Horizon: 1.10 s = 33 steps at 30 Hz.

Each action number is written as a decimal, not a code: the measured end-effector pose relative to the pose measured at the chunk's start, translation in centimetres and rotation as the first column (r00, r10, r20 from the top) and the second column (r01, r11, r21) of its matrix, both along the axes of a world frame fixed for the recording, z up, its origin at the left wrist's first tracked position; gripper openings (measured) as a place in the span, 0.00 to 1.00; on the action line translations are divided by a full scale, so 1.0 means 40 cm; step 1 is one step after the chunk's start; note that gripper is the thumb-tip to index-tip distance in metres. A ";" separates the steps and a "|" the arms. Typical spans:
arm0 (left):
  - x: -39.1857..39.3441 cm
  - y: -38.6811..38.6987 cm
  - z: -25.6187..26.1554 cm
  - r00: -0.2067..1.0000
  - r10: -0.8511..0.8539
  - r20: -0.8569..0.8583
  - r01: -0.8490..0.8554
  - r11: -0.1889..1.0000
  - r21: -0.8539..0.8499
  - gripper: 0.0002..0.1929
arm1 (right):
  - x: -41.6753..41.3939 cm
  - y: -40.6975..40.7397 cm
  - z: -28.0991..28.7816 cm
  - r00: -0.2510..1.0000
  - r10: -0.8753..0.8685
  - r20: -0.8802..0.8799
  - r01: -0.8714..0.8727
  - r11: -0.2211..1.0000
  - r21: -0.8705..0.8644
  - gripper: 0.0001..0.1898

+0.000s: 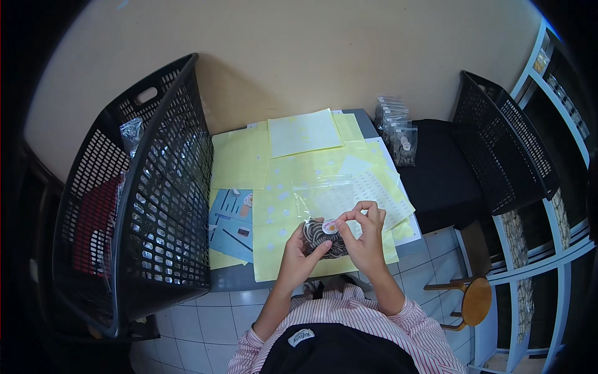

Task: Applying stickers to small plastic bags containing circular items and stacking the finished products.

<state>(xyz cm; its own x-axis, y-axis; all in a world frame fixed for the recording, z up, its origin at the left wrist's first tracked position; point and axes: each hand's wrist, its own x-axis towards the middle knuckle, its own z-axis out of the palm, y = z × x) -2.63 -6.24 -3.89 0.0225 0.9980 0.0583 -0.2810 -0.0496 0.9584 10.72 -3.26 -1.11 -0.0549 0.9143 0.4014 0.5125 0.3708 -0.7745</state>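
My left hand (302, 250) grips the lower left side of a clear plastic zip bag (322, 194), thumb across its front. Dark pieces with pale swirled stripes (313, 233) fill the bag's lower part; its upper part is flat and see-through. At the front of the bag is a round white sticker (330, 226) with an orange centre. My right hand (364, 231) pinches the sticker's right edge between thumb and forefinger. Whether the sticker is fully stuck down cannot be seen. Beneath the bag, yellow backing sheets (280, 205) cover the grey table (233, 279).
A large black mesh basket (180, 187) holding shiny packets stands at the left. At the right, several filled bags (405, 145) stand in a row on a black surface (439, 173), beside another black basket (504, 140). A wooden stool (476, 301) and shelving (563, 290) stand further right.
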 end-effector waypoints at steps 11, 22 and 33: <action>0.017 0.011 0.006 0.996 -0.079 0.038 0.078 0.997 0.024 0.21 | -0.001 0.004 -0.009 0.991 -0.129 -0.037 0.133 0.984 0.119 0.05; 0.035 0.032 0.006 0.987 -0.153 0.051 0.151 0.988 0.027 0.21 | -0.002 -0.001 -0.010 0.968 -0.251 -0.007 0.248 0.952 0.179 0.10; 0.060 0.056 0.006 0.973 -0.220 0.070 0.220 0.976 0.014 0.23 | 0.055 0.005 -0.011 0.993 -0.120 0.019 0.112 0.965 0.238 0.10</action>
<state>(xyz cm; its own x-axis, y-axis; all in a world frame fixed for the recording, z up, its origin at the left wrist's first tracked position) -0.23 -4.02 -3.64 0.2369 0.9688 0.0734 -0.3525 0.0153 0.9357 12.92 -3.04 -1.56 0.0285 0.7950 0.6059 0.5866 0.4775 -0.6541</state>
